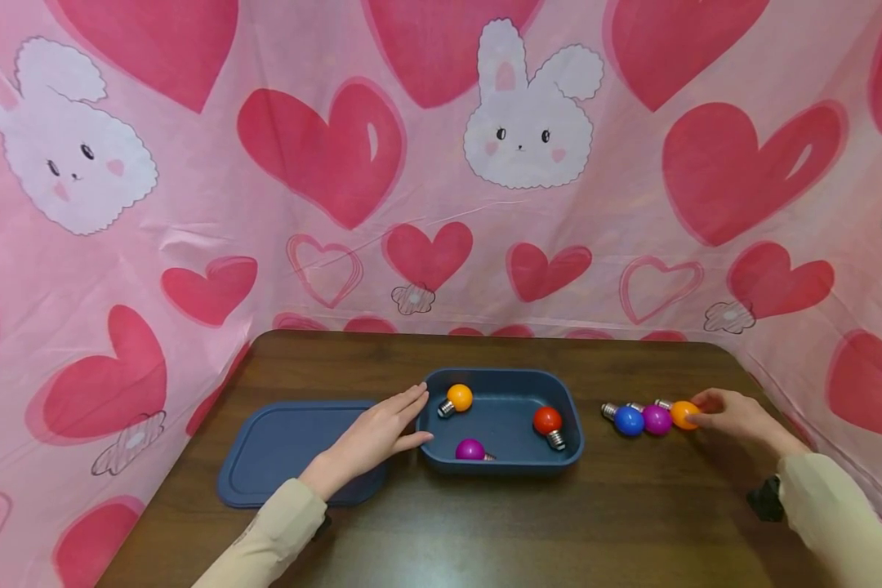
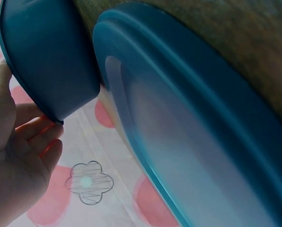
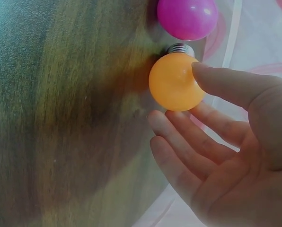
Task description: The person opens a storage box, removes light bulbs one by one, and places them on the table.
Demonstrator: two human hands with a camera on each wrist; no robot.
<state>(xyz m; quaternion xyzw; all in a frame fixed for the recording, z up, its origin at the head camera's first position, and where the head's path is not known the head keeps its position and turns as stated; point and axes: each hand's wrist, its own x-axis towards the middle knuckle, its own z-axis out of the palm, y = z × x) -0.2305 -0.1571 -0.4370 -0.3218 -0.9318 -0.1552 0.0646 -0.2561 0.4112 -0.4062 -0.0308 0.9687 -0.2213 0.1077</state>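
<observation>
At the right of the table, my right hand (image 1: 738,418) pinches an orange light bulb (image 1: 683,415) between thumb and fingers; the right wrist view shows the thumb on the orange globe (image 3: 171,85). A purple bulb (image 1: 657,420) and a blue bulb (image 1: 629,421) lie in a row to its left. With fairly straight fingers, my left hand (image 1: 378,429) touches the left rim of a dark blue box (image 1: 500,468). Inside the box lie another orange bulb (image 1: 459,398), a red bulb (image 1: 547,420) and a second purple bulb (image 1: 470,449), partly hidden by the near wall.
A flat blue lid (image 1: 287,449) lies on the wooden table (image 1: 514,531) left of the box, partly under my left forearm in the head view. Pink cloth (image 1: 426,188) with hearts and rabbits hangs behind the table and at its sides.
</observation>
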